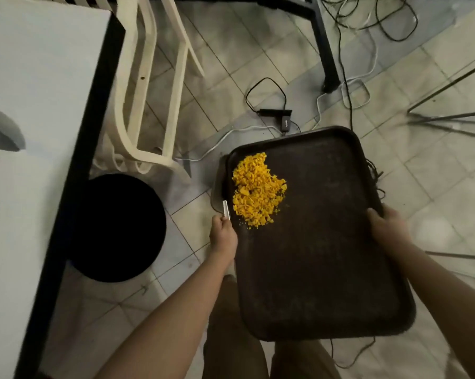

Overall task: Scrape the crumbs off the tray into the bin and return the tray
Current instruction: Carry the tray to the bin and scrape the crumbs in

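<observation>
A dark brown tray [326, 242] is held above the tiled floor in front of me. A heap of yellow crumbs [255, 190] lies near its far left edge. My right hand [389, 225] grips the tray's right rim, thumb on top. My left hand [224, 233] is at the tray's left rim and pinches a small white scraper [226, 209], which stands just left of the crumbs. A round black bin [118, 228] stands on the floor to the left of the tray, partly under the table edge.
A white table [25, 132] with a black edge fills the left side. A cream plastic chair [148, 91] stands beyond the bin. Cables and a black power adapter [277, 116] lie on the floor ahead. Metal stand legs [449, 116] spread at the right.
</observation>
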